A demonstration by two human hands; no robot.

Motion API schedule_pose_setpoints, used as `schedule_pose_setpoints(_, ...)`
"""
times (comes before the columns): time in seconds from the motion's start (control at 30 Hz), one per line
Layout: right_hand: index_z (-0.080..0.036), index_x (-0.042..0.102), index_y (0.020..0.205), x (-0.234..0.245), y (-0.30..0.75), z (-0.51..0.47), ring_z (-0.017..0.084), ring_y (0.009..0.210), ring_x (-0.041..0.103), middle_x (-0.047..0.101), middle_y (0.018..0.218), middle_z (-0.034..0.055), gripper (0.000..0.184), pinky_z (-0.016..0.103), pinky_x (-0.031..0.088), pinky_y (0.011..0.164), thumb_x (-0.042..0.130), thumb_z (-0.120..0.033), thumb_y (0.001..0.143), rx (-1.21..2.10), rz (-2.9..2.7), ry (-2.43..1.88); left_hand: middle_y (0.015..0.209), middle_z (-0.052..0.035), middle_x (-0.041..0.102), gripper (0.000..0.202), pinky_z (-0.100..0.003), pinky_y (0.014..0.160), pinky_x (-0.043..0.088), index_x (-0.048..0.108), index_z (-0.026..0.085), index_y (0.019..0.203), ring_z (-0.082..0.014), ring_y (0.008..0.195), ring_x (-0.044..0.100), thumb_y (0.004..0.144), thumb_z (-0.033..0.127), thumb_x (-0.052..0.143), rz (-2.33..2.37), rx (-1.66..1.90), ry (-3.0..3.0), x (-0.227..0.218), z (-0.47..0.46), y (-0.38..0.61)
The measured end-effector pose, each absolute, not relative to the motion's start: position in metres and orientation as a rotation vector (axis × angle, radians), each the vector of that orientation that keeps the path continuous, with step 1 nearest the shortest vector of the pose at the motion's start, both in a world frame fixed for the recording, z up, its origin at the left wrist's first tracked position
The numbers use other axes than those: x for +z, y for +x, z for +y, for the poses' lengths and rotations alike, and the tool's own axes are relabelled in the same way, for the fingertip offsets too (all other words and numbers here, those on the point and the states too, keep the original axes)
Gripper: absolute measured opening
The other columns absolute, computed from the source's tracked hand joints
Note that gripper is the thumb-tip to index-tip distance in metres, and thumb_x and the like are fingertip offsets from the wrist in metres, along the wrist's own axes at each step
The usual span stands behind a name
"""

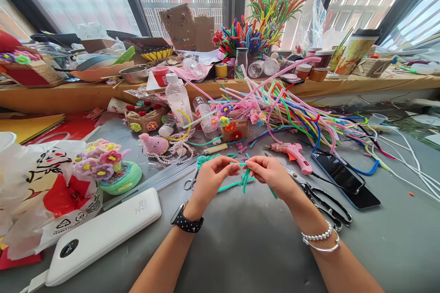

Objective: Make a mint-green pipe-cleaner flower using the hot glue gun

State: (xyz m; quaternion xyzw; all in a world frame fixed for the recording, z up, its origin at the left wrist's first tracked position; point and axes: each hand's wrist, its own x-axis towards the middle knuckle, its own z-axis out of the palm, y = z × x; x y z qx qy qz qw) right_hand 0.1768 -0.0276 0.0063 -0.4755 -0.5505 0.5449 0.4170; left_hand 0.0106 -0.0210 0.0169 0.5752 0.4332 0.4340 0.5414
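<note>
Both hands meet above the grey table (247, 242), pinching teal pipe cleaners (244, 179) between them. My left hand (213, 175), with a black dotted watch on the wrist, has its fingers closed on the left end. My right hand (271, 173), with pearl and silver bracelets, pinches the right end. Loose teal ends hang down and trail left on the table. A pink glue gun (294, 152) lies just behind my right hand, and scissors (321, 199) lie to its right.
A white power bank (103, 233) and a plastic bag (44, 192) lie at front left beside a pipe-cleaner flower pot (110, 167). A phone (345, 178), a heap of coloured pipe cleaners (302, 114), bottles and small baskets crowd the back. A cluttered wooden ledge (85, 94) runs behind.
</note>
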Motion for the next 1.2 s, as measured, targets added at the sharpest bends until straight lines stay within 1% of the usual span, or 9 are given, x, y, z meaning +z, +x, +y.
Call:
schedule_pose_setpoints(0.07,-0.013,0.057,0.068,0.007,0.175,-0.029,0.003,0.042,0.026,0.040,0.049,-0.0060,0.028,0.020,0.016,0.040,0.055,-0.040,0.075,1.424,-1.423,-1.169,0.067,-0.0021,0.066,0.017,-0.025,0.064,0.049,0.065,0.015,0.070,-0.0144,0.062,0.062,0.066,0.032,0.065,1.068,1.087,1.338,0.018,-0.022,0.010)
schedule_pose_setpoints(0.23,-0.013,0.059,0.071,0.009,0.172,-0.033,0.002,0.042,0.026,0.048,0.054,-0.0039,0.027,0.020,0.015,0.040,0.056,-0.039,0.074,1.602,-1.428,-1.080,0.062,0.0001,0.064,0.016,-0.023,0.062,0.047,0.064,0.015,0.066,-0.0127,0.059,0.060,0.065,0.031,0.066,1.091,1.139,1.288,0.019,-0.021,0.009)
schedule_pose_setpoints(0.43,-0.012,0.061,0.070,0.007,0.172,-0.032,0.002,0.042,0.026,0.047,0.054,-0.0040,0.031,0.020,0.015,0.040,0.057,-0.042,0.073,1.596,-1.401,-1.111,0.061,0.0015,0.061,0.021,-0.022,0.061,0.046,0.061,0.016,0.075,-0.0118,0.062,0.058,0.065,0.033,0.067,0.999,0.925,1.257,0.017,-0.021,0.013)
schedule_pose_setpoints(0.53,-0.012,0.061,0.069,0.009,0.172,-0.032,0.003,0.042,0.025,0.048,0.054,-0.0035,0.034,0.021,0.015,0.040,0.056,-0.045,0.073,1.567,-1.419,-1.153,0.058,0.0008,0.059,0.019,-0.021,0.059,0.045,0.062,0.015,0.067,-0.0110,0.060,0.055,0.066,0.033,0.066,1.009,0.941,1.314,0.014,-0.022,0.015)
schedule_pose_setpoints(0.67,-0.013,0.060,0.067,0.012,0.174,-0.032,0.003,0.043,0.026,0.047,0.053,-0.0034,0.036,0.020,0.020,0.041,0.052,-0.046,0.076,1.445,-1.495,-1.192,0.062,0.0000,0.061,0.020,-0.022,0.064,0.046,0.063,0.015,0.064,-0.0120,0.064,0.056,0.066,0.034,0.066,1.056,1.052,1.274,0.009,-0.021,0.014)
schedule_pose_setpoints(0.8,-0.015,0.061,0.077,0.013,0.175,-0.032,0.008,0.056,0.045,0.056,0.064,-0.0010,0.024,0.020,0.035,0.052,0.054,-0.039,0.077,1.245,-1.609,-1.159,0.067,-0.0008,0.064,0.021,-0.028,0.072,0.048,0.062,0.015,0.068,-0.0142,0.069,0.059,0.067,0.036,0.065,1.020,1.092,1.164,0.007,-0.021,0.014)
schedule_pose_setpoints(0.9,-0.016,0.062,0.081,0.012,0.175,-0.032,0.013,0.068,0.054,0.061,0.072,0.0020,0.023,0.023,0.042,0.062,0.053,-0.037,0.077,1.154,-1.642,-1.145,0.076,-0.0038,0.067,0.024,-0.031,0.076,0.048,0.065,0.015,0.079,-0.0170,0.076,0.061,0.066,0.035,0.066,0.965,1.058,1.136,0.009,-0.022,0.015)
schedule_pose_setpoints(1.03,-0.017,0.061,0.078,0.013,0.173,-0.033,0.014,0.066,0.055,0.063,0.070,0.0018,0.024,0.024,0.042,0.061,0.051,-0.038,0.078,1.065,-1.682,-1.177,0.086,-0.0077,0.069,0.034,-0.033,0.079,0.047,0.067,0.015,0.092,-0.0208,0.083,0.063,0.066,0.037,0.066,0.887,0.914,1.107,0.012,-0.024,0.016)
schedule_pose_setpoints(1.2,-0.017,0.059,0.071,0.015,0.172,-0.035,0.012,0.061,0.053,0.061,0.065,0.0005,0.022,0.023,0.039,0.056,0.050,-0.035,0.080,0.921,-1.759,-1.257,0.087,-0.0076,0.070,0.037,-0.031,0.077,0.048,0.068,0.017,0.094,-0.0211,0.084,0.063,0.063,0.035,0.070,0.909,0.867,1.066,0.012,-0.026,0.017)
